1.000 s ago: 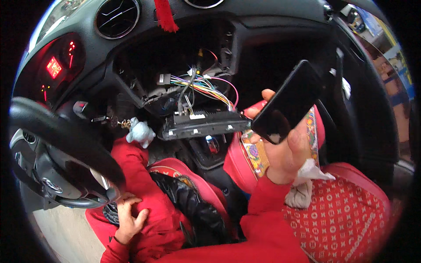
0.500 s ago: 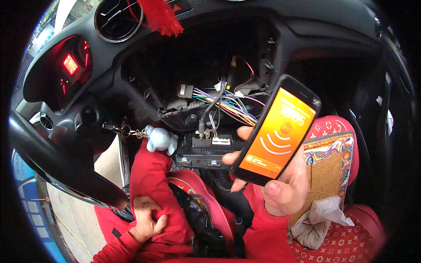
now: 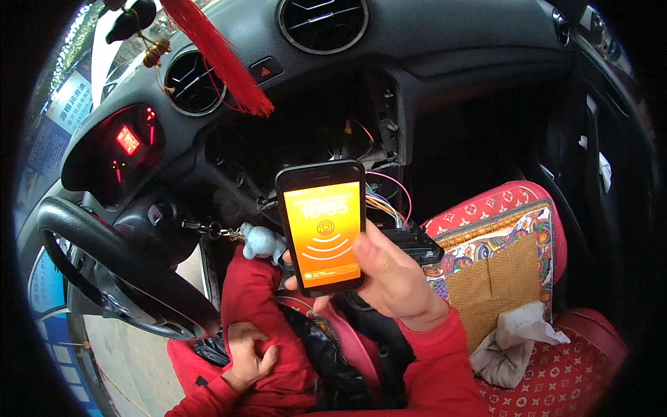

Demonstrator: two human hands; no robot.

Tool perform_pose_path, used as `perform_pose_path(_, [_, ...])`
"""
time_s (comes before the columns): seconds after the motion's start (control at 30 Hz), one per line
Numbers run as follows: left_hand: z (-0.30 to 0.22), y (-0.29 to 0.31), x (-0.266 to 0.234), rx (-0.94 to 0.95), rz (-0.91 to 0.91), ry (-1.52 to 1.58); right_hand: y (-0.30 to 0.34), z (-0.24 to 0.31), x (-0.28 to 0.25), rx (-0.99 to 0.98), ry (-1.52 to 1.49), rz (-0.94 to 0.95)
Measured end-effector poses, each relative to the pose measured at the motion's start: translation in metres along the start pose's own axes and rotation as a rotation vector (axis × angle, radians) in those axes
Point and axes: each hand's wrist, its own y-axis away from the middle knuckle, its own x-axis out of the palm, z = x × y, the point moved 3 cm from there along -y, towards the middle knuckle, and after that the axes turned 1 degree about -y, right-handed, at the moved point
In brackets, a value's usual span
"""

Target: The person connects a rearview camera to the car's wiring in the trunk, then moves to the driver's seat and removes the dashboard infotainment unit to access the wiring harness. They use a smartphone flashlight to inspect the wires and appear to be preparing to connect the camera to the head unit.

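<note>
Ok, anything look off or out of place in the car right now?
Yes. The dashboard's centre opening is gutted, and loose coloured wires spill out to a black unit hanging below. A crumpled rag lies on the passenger seat.

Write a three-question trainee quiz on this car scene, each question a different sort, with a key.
1. True or false: the right hand holds a phone whose screen glows orange.
2. Where does the left hand rest? A) on the steering wheel B) on the red-clad lap C) on the round air vent
3. Fill in: a red ___ hangs in front of the dashboard.

Key: 1 true; 2 B; 3 tassel.
</note>
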Motion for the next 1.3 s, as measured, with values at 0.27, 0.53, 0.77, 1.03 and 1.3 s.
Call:
perform_pose_path(0.27, [-0.001, -0.002, 0.001, 0.011, 0.014, -0.036, -0.002, 0.01, -0.001, -0.005, -0.092, -0.003])
perform_pose_path(0.53, [-0.006, -0.005, 0.001, 0.016, -0.014, -0.025, -0.004, 0.016, 0.001, -0.006, -0.117, -0.01])
perform_pose_path(0.77, [-0.006, -0.004, 0.001, 0.013, 0.003, -0.033, 0.001, 0.018, 0.004, -0.034, -0.003, -0.021])
perform_pose_path(1.03, [-0.004, -0.002, 0.0, 0.03, 0.001, -0.043, 0.011, 0.009, 0.003, -0.048, 0.101, -0.119])
perform_pose_path(1.3, [-0.007, -0.017, -0.016, 0.045, 0.228, -0.043, 0.051, -0.013, 0.028, 0.094, 0.395, 0.213])
